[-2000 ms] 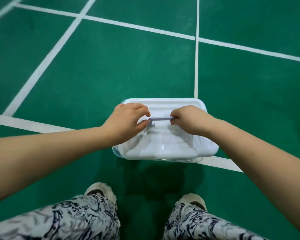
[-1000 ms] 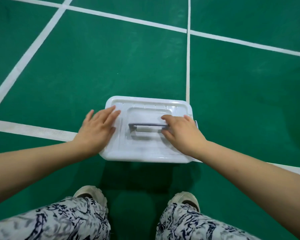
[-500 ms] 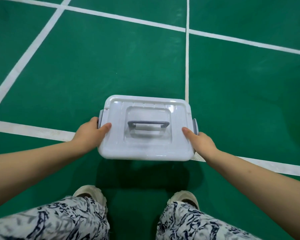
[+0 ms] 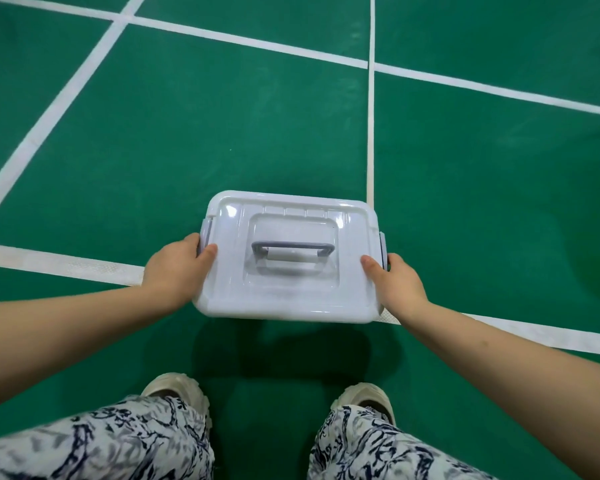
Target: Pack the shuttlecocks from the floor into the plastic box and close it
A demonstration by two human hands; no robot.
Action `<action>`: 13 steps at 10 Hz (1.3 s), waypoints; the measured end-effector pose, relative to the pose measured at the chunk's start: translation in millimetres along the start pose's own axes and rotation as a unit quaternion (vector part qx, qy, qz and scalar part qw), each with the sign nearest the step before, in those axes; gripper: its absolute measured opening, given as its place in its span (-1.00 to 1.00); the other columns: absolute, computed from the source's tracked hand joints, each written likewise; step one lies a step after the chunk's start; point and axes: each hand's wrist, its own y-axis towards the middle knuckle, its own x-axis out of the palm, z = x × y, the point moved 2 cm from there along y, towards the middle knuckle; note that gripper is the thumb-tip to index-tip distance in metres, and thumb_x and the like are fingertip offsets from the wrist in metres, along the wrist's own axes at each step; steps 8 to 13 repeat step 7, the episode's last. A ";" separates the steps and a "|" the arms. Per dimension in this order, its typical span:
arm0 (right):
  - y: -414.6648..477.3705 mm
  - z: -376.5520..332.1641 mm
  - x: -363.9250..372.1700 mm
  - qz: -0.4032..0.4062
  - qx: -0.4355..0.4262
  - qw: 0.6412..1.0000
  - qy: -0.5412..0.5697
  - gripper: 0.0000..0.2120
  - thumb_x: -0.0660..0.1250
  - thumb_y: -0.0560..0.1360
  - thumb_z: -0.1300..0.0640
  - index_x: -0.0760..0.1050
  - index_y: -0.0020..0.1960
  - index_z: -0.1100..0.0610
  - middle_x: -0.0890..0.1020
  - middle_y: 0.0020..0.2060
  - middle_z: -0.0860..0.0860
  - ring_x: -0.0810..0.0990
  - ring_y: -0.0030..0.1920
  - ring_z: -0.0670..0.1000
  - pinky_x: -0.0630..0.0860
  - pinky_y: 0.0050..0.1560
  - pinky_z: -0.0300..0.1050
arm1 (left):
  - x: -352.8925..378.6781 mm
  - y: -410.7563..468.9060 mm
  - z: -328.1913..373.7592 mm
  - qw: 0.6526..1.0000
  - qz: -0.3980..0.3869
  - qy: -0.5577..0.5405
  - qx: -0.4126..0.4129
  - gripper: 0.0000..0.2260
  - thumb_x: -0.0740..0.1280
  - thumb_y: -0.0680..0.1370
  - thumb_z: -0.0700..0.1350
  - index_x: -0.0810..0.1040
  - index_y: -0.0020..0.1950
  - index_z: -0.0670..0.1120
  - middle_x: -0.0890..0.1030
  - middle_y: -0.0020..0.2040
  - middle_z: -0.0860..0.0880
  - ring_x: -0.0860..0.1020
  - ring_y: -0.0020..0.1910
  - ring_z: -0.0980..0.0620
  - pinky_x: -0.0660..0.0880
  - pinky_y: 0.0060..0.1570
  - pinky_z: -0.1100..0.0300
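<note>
A: Head view, quick pass. What is gripped?
B: The plastic box (image 4: 291,296) is gripped at both short ends. The left hand (image 4: 174,268) is clamped on the left end, with the thumb laid on the lid (image 4: 229,271) and the fingers wrapped down beside the grey left latch (image 4: 205,237). The right hand (image 4: 399,282) is set likewise on the right end, thumb on the lid, fingers curled by the right latch (image 4: 382,245).
A: Box position?
B: It is seen over the broad white line (image 4: 66,265) on the green floor (image 4: 222,133), where a thin white line (image 4: 371,133) meets it, ahead of the left shoe (image 4: 177,389) and right shoe (image 4: 364,396). Whether it is rested on the floor or lifted cannot be told.
A: Lid?
B: It is seated flat on the box. The grey handle (image 4: 292,247) is laid flat in the middle recess, untouched. Whether the latches are snapped cannot be told. Contents are hidden by the opaque lid.
A: Anything else?
B: Patterned trousers (image 4: 118,441) are seen along the bottom of the view.
</note>
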 end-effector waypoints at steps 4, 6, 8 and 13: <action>3.6 -11.4 -9.9 0.032 -0.029 0.994 -0.099 -0.63 0.12 0.56 -0.08 0.53 0.05 0.17 0.64 -0.07 0.10 0.59 -0.06 0.17 0.50 -0.06 0.01 | -0.9 10.7 12.9 0.998 -0.009 0.058 0.012 -0.67 0.00 0.61 0.01 0.37 0.08 -0.22 0.54 -0.09 -0.22 0.41 -0.21 -0.16 0.31 -0.25 0.05; 5.0 -18.5 -14.1 -0.018 -0.020 0.990 -0.142 -0.62 0.09 0.57 -0.09 0.46 0.16 0.16 0.60 0.08 0.09 0.55 0.01 0.15 0.49 0.02 0.00 | -3.5 10.4 17.4 0.997 -0.074 0.025 -0.030 -0.65 0.06 0.57 0.03 0.28 0.21 -0.20 0.46 0.17 -0.23 0.46 0.01 -0.22 0.39 -0.03 -0.04; 6.7 -29.7 -18.3 0.025 -0.070 0.987 -0.145 -0.61 0.10 0.56 -0.09 0.36 0.28 0.10 0.51 0.19 0.07 0.50 0.15 0.16 0.42 0.03 -0.02 | -13.4 11.9 26.8 0.998 -0.042 0.037 0.014 -0.55 0.14 0.53 0.06 0.18 0.37 -0.05 0.33 0.33 -0.17 0.37 0.24 -0.23 0.35 0.15 -0.13; 6.7 -29.7 -18.3 0.025 -0.070 0.987 -0.145 -0.61 0.10 0.56 -0.09 0.36 0.28 0.10 0.51 0.19 0.07 0.50 0.15 0.16 0.42 0.03 -0.02 | -13.4 11.9 26.8 0.998 -0.042 0.037 0.014 -0.55 0.14 0.53 0.06 0.18 0.37 -0.05 0.33 0.33 -0.17 0.37 0.24 -0.23 0.35 0.15 -0.13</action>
